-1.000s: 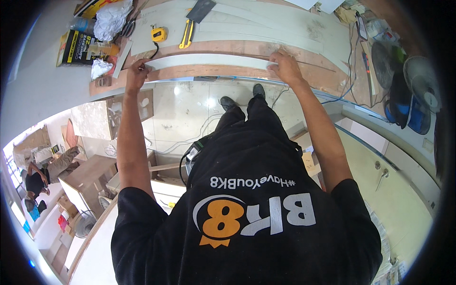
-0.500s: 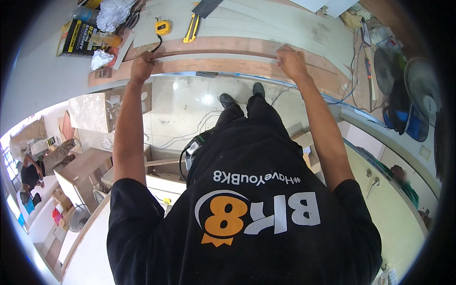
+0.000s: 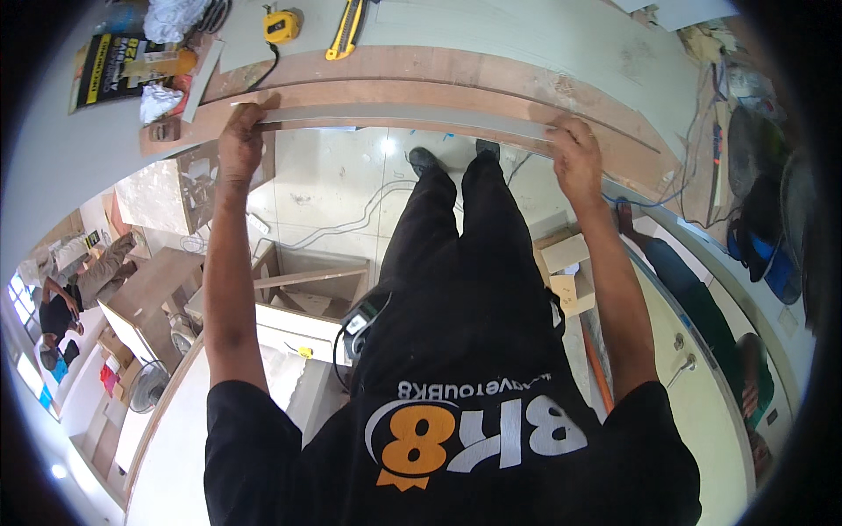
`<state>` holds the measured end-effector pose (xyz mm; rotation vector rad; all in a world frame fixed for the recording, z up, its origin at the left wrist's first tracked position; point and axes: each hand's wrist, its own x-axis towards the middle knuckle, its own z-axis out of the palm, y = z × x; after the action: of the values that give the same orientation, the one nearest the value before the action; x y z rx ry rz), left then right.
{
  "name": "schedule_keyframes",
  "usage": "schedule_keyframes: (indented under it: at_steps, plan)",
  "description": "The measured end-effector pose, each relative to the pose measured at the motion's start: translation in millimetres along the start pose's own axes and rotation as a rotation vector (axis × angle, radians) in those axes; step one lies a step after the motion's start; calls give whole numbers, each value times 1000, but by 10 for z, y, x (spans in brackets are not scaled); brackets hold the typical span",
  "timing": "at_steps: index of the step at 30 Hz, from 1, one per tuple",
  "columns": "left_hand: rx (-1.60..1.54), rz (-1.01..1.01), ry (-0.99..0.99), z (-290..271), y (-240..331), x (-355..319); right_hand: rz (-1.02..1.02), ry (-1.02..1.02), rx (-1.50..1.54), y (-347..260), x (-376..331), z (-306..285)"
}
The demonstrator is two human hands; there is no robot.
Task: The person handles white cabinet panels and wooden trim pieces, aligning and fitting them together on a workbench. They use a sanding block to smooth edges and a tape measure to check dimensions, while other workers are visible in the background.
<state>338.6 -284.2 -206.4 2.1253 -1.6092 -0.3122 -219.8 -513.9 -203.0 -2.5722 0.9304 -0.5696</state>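
Wooden worktop [image 3: 377,66]; pale strip [image 3: 403,111] along its lower edge, upper centre of frame.
I see both strip ends gripped: the right hand [image 3: 577,160], upper right of centre, pinches between thumb and fingers; the left hand [image 3: 239,145], upper left, is curled closed, exact fingertip contact hidden.

On a dial centred in the view, the workbench [image 3: 395,63] spans ten to two. Near its front edge, at twelve, the strip [image 3: 403,112] runs between the left hand [image 3: 240,145] at ten and the right hand [image 3: 576,159] at two. The tape measure [image 3: 281,27] lies at eleven, the knife [image 3: 346,31] just clockwise. Co-workers occupy nine [image 3: 63,309] and three [image 3: 702,302].
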Motion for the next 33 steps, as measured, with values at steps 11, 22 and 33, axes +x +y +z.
schedule_keyframes:
  at_steps: [11, 22, 33]
  plan:
    - [47, -34, -75, -22, -62, 44, 105, -2, 169, 124, -30, 97]
    - [289, 111, -82, -14, -210, -41, 75, -107, 290, 311, -61, 50]
    - [348, 90, -270, -226, -165, 163, -56, -103, 182, 449, -193, 56]
